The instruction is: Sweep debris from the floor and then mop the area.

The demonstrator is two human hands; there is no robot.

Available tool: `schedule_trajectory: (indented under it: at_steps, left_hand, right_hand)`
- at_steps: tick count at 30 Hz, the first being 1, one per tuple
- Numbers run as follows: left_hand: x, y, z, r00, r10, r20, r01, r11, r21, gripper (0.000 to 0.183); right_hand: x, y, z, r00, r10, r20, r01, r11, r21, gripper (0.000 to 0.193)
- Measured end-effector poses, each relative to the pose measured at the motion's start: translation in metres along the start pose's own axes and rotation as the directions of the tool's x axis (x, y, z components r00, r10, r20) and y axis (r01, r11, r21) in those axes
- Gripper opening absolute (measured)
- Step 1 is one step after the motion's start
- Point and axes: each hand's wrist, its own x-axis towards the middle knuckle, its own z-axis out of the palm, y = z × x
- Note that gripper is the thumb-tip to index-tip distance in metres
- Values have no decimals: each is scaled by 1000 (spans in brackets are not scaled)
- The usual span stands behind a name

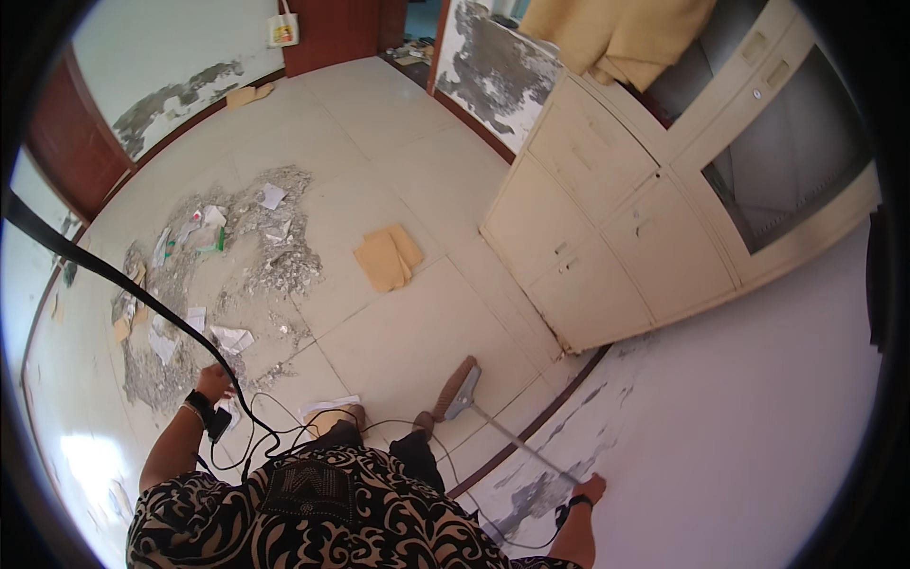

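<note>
On the right, my right hand (591,488) is closed around the top of a broom's thin grey handle. The broom (459,391) slants down to the floor beside my shoes, with its brown bristles and grey head by my right foot. My left hand (214,382) hangs out to the left above the edge of a heap of grey debris (166,379). A thick black cable (142,292) crosses in front of it and hides part of the fingers. White paper scraps (232,339) lie in the debris just beyond that hand.
Debris with papers and a green-edged wrapper (213,237) spreads over the left floor. Tan folded sheets (387,257) lie on the tiles ahead. A cream cabinet (607,218) and peeling wall (720,379) bound the right side. Thin cables (284,403) loop near my feet.
</note>
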Motion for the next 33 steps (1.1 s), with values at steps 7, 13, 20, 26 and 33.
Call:
schedule_trajectory:
  at_steps: [7, 13, 20, 26, 33]
  left_hand:
    - [-70, -5, 51, 926, -366, 95, 365, 931, 33, 25]
    - [-100, 2, 93, 959, -281, -46, 282, 959, 14, 19]
    - [-126, -43, 111, 910, -414, -26, 399, 890, -222, 19]
    - [-121, -89, 113, 843, -535, -52, 506, 822, -262, 16]
    - [-62, -55, 84, 923, -372, -100, 308, 869, -389, 20]
  right_hand:
    - [17, -6, 2, 874, -21, 486, 252, 874, -415, 29]
    - [46, -4, 5, 546, -10, 838, 508, 799, -321, 35]
    - [63, 9, 5, 135, -876, 464, 966, 221, 136, 44]
    - [64, -111, -24, 357, -733, 579, 860, 499, 102, 28]
    - [24, -311, -60, 343, -814, 469, 868, 466, 173, 38]
